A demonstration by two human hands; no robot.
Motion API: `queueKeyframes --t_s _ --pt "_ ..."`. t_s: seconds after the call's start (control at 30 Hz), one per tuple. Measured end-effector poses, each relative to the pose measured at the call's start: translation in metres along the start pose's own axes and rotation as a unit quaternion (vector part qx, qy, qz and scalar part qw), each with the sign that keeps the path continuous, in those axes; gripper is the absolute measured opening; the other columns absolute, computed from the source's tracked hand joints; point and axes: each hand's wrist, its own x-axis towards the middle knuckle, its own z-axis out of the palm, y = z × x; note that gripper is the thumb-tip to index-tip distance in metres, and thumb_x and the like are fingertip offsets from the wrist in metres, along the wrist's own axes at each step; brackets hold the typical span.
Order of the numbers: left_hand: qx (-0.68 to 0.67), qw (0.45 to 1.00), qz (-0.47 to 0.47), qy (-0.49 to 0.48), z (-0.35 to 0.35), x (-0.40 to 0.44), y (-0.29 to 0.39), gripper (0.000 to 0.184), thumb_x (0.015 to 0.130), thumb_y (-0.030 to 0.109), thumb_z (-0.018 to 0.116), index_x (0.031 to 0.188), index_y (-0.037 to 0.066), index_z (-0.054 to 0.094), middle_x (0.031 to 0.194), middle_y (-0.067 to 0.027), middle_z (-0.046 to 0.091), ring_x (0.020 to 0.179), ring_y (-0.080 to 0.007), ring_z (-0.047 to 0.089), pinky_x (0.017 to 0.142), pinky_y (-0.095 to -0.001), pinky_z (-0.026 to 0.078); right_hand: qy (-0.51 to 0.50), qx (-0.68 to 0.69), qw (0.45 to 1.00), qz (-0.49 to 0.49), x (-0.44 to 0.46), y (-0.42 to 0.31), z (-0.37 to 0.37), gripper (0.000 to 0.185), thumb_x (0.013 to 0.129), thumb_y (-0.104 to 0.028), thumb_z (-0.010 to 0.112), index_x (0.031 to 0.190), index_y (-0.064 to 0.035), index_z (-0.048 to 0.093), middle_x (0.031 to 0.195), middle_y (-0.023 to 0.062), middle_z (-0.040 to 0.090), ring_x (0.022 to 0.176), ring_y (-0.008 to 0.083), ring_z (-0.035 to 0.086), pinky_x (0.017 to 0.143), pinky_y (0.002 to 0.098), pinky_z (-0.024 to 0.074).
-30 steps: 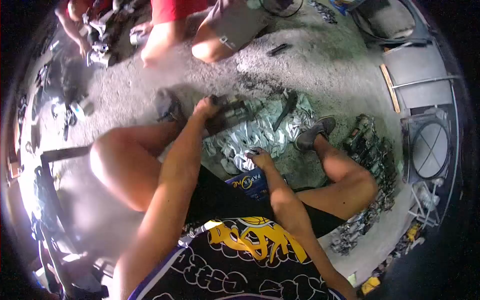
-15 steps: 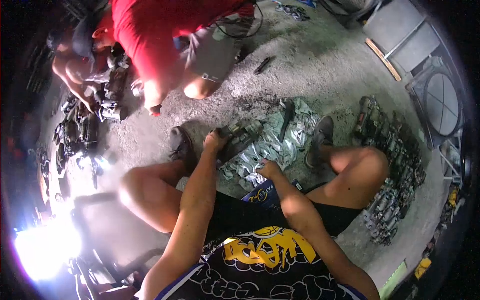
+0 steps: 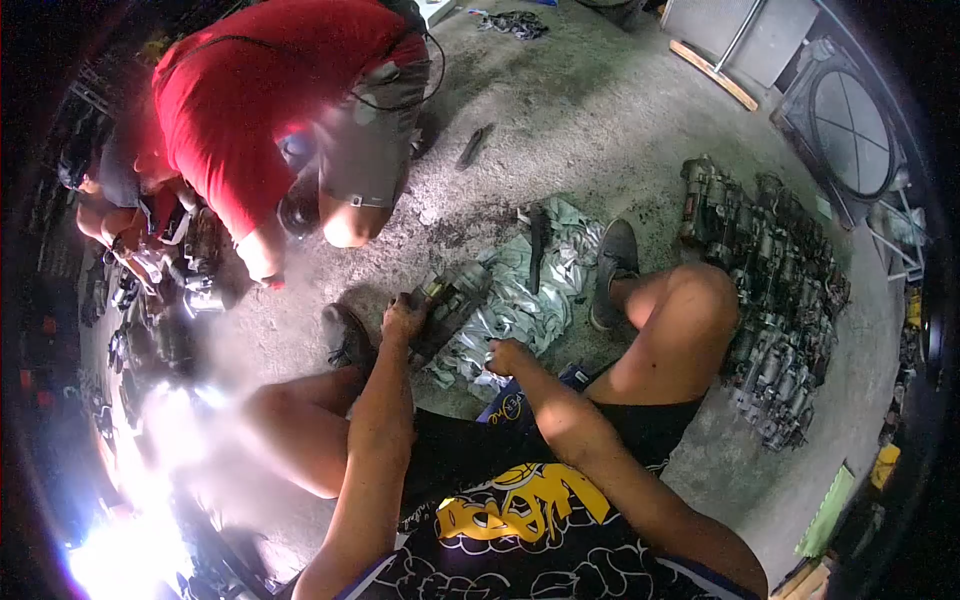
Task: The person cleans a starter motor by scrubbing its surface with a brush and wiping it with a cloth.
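My left hand [image 3: 403, 320] is closed around the near left end of a greasy metal starter motor [image 3: 458, 300], which lies tilted between my feet. My right hand [image 3: 508, 357] is a closed fist beside it, over the crumpled grey-white sheeting [image 3: 505, 318]. Whatever that fist holds is too small to make out. A long dark tool [image 3: 538, 245] rests on the sheeting past the motor. Close to my lap, partly under my right forearm, is a blue box [image 3: 507, 407] with "Paper One" printed on it.
A heap of starter motors [image 3: 770, 290] covers the floor on my right. A person in a red shirt [image 3: 240, 100] bends over at the upper left, with another person [image 3: 105, 205] beyond. More metal parts [image 3: 150, 330] lie left. A wooden-headed squeegee [image 3: 715, 75] and radiator fan frame [image 3: 850, 130] stand upper right.
The whole view has swung, so most things sit further left. The red-shirted person's arm has moved slightly. My left hand stays on the starter motor, and my right remains closed near it.
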Motion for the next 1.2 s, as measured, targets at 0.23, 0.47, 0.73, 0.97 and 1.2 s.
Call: queueKeyframes --t_s 0.23,0.47,0.73,0.97,1.2 --pt "-0.018 1.000 0.014 -0.018 0.000 -0.006 -0.003 0.074 0.077 0.060 0.058 0.127 0.006 0.049 0.126 -0.0239 0.051 0.122 -0.0388 0.044 0.101 -0.0448 0.036 0.000 0.000 1.000 -0.005 -0.001 -0.001 0.000 0.057 0.075 -0.042 0.066 0.122 -0.0125 0.055 0.118 0.0172 0.058 0.109 0.0330 0.056 0.091 0.0418 0.0468" --pt "-0.044 0.999 -0.021 -0.003 -0.007 -0.015 0.013 0.073 0.074 0.057 0.061 0.127 0.007 0.049 0.131 -0.0242 0.045 0.121 -0.0400 0.043 0.101 -0.0461 0.036 0.019 -0.013 0.999 -0.029 0.004 0.002 0.002 0.056 0.072 -0.042 0.066 0.118 -0.0102 0.057 0.113 0.0182 0.061 0.105 0.0337 0.058 0.089 0.0419 0.0476" --pt "-0.026 1.000 -0.004 -0.017 -0.001 -0.008 0.003 0.073 0.073 0.060 0.059 0.125 0.008 0.051 0.129 -0.0249 0.047 0.122 -0.0401 0.043 0.100 -0.0481 0.036 0.027 -0.011 0.999 -0.028 0.010 0.005 0.009 0.056 0.069 -0.042 0.068 0.115 -0.0106 0.060 0.110 0.0178 0.062 0.103 0.0328 0.059 0.089 0.0406 0.0480" --pt "-0.045 0.998 -0.042 -0.024 -0.017 -0.022 0.024 0.076 0.073 0.060 0.061 0.129 0.010 0.049 0.131 -0.0231 0.046 0.123 -0.0389 0.042 0.102 -0.0468 0.036 0.022 -0.008 0.999 -0.023 0.013 0.005 0.011 0.053 0.069 -0.043 0.070 0.111 -0.0104 0.062 0.111 0.0168 0.062 0.104 0.0311 0.059 0.089 0.0388 0.0479" --pt "-0.005 0.998 -0.057 -0.024 -0.014 -0.025 0.027 0.074 0.073 0.059 0.062 0.130 0.013 0.049 0.136 -0.0203 0.041 0.127 -0.0384 0.037 0.104 -0.0507 0.032 0.043 -0.009 0.999 -0.028 0.015 0.008 0.019 0.052 0.071 -0.044 0.069 0.112 -0.0133 0.062 0.111 0.0168 0.062 0.103 0.0324 0.059 0.089 0.0401 0.0474"
